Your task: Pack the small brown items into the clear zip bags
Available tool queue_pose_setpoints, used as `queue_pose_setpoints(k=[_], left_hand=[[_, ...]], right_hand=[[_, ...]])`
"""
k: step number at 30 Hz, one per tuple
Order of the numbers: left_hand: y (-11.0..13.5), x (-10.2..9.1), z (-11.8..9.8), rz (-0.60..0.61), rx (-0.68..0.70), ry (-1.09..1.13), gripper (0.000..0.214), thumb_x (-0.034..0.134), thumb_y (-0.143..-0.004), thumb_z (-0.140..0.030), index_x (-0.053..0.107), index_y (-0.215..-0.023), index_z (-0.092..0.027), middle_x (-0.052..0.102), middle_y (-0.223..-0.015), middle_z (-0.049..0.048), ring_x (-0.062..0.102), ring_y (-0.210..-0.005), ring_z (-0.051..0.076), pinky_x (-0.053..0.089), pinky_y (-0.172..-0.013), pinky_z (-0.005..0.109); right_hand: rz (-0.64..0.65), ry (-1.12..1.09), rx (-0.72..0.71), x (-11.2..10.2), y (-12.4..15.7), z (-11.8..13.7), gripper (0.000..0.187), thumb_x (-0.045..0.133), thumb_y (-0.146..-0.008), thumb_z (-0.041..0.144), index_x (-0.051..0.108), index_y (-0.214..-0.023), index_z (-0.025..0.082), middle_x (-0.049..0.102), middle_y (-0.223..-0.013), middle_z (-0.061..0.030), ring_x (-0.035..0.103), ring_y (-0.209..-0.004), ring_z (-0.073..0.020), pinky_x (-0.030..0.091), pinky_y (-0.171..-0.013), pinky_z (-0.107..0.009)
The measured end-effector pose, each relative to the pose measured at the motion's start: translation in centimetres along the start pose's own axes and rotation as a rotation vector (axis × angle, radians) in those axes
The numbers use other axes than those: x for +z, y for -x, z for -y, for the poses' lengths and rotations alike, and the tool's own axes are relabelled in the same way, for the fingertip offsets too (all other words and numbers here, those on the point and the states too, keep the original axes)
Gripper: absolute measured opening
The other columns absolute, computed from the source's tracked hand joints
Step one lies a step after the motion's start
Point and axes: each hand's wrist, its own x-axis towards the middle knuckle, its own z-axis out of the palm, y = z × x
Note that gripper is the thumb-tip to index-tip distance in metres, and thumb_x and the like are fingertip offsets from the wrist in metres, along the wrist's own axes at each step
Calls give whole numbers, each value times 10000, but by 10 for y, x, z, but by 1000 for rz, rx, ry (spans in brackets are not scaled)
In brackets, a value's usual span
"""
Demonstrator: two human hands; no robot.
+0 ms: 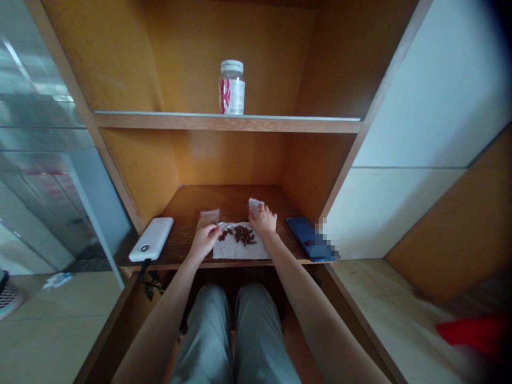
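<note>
A white paper towel (240,249) lies on the low wooden shelf (224,201) with a pile of small dark brown pieces (242,234) on it. My left hand (205,239) is closed on a small clear packet (209,217) at the towel's left edge. My right hand (264,221) is closed on a small white packet (255,205) at the towel's far right corner. Both forearms reach forward over my knees.
A white power bank (152,238) with a dark cable lies at the shelf's left front. A dark phone (310,238) rests at the right front. A clear jar with a white lid (231,87) stands on the upper shelf. A red object (472,332) lies on the floor, right.
</note>
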Motion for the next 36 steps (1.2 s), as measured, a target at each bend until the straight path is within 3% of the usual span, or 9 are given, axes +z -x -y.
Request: queue_pose_setpoints(k=[8,16,21,26,30,33,36], left_hand=[[1,0,-1,-15,-13,8,255,454,-753,-352,590,-650,-163,631,-661,41,577,-649,168,392,-608,249],[2,-2,-5,1,-50,39,254,449,-757,-359,585,-663,-166,604,-589,15,556,-585,150,383,-555,235],[3,-2,-2,-28,-48,54,273,443,-754,-386,588,-671,-170,583,-540,4,551,-552,149,379,-528,237],[4,-2,0,-90,-47,48,272,452,-748,-396,585,-671,-171,576,-545,3,545,-537,142,374,-497,230],[4,-2,-3,-181,-61,149,222,456,-756,-369,552,-728,-170,529,-518,-18,510,-473,110,354,-440,205],[3,-2,-3,-249,-44,304,174,488,-745,-330,495,-832,-179,533,-584,-31,498,-456,89,372,-427,194],[1,-1,-1,-303,21,401,197,521,-738,-321,463,-866,-184,557,-713,-7,559,-578,96,457,-549,222]], right_hand=[[-25,-13,19,4,-4,-3,250,364,-810,263,516,-956,128,565,-998,-124,562,-864,-224,359,-786,-369],[-269,-180,71,1,-7,-12,207,337,-799,196,535,-791,135,580,-873,-117,531,-854,-220,377,-742,-319],[-354,-403,72,-10,-5,-16,223,315,-801,203,531,-798,149,581,-868,-100,518,-841,-194,383,-767,-299],[-286,-786,52,-19,-4,-15,255,331,-798,308,528,-820,148,588,-795,-67,532,-747,-164,411,-683,-268],[-241,-1065,-43,-22,4,-2,271,382,-792,404,499,-793,160,575,-728,-40,545,-690,-145,426,-629,-255],[-130,-1231,-147,-23,15,12,217,429,-786,400,456,-827,189,561,-659,-3,564,-636,-134,435,-586,-249],[3,-1308,-242,-24,29,23,190,463,-778,389,431,-812,205,587,-660,1,596,-654,-141,452,-598,-260]])
